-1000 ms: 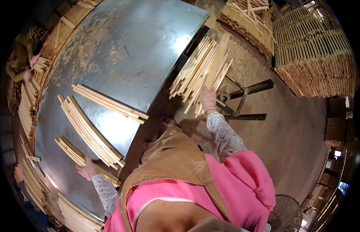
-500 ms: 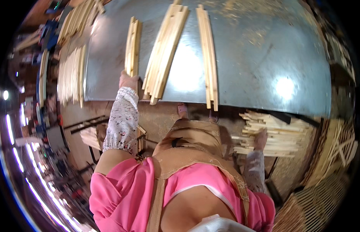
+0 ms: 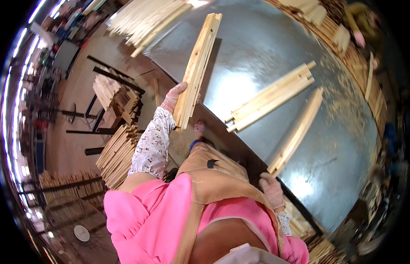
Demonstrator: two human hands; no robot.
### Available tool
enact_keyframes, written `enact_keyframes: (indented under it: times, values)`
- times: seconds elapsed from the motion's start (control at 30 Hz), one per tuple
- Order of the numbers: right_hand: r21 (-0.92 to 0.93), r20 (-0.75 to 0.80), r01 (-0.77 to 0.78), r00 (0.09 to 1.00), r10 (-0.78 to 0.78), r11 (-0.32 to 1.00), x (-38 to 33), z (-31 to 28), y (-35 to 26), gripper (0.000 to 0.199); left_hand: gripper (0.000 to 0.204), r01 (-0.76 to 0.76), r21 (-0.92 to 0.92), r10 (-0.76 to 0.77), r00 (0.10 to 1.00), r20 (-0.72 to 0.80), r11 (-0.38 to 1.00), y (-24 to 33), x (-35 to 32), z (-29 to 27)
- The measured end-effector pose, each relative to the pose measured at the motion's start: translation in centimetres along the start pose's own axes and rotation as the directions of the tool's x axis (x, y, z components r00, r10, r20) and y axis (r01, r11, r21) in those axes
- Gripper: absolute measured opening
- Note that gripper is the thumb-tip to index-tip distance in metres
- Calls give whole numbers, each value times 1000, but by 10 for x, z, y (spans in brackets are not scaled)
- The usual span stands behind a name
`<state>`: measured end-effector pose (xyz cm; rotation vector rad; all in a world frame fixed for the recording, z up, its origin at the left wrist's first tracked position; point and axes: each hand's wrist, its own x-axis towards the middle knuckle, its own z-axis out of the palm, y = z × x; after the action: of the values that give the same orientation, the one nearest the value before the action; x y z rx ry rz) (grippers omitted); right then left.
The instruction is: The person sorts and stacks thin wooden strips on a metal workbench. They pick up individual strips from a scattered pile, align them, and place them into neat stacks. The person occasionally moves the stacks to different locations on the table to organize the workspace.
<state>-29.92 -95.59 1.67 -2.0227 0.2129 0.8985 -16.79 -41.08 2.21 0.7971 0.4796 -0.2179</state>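
My left hand (image 3: pixel 175 96), in a pinkish knit glove, grips a bundle of pale wooden strips (image 3: pixel 197 66) near its lower part. This bundle is raised over the left part of the metal table's near edge. At the right, my gloved right hand (image 3: pixel 272 189) is closed at the near end of a narrower group of wooden strips (image 3: pixel 297 134). The strips there are blurred, and my fingers partly hide the grip. Between the hands, another bundle of wooden strips (image 3: pixel 272 97) lies on the metal tabletop (image 3: pixel 253 48), its near ends close to the edge.
A wide stack of strips (image 3: pixel 145 20) stands beyond the table's left corner. More wood pieces (image 3: pixel 119 152) rest on dark racks at left, with a fan (image 3: pixel 81 233) below. Strips (image 3: pixel 297 215) lie under the near edge. Another person (image 3: pixel 365 31) is at far right.
The view has turned to the left. My left hand has lifted its strips off the tabletop. My right hand has moved from the low stack to the narrow group's near end.
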Motion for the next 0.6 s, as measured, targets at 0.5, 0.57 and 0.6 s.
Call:
enact_keyframes:
  times: [0.5, 0.57, 0.6]
  values:
    - [-57, 347, 712, 671, -655, 700, 223, 318, -472, 53, 70, -531, 399, 654, 693, -303, 748, 222, -6, -251]
    - [7, 334, 625, 734, -591, 780, 241, 372, -559, 70, 88, -519, 570, 767, 505, -397, 637, 223, 4, -241]
    - [2, 289, 668, 712, -640, 744, 255, 395, -590, 80, 93, -399, 634, 732, 525, -435, 663, 226, 6, -232]
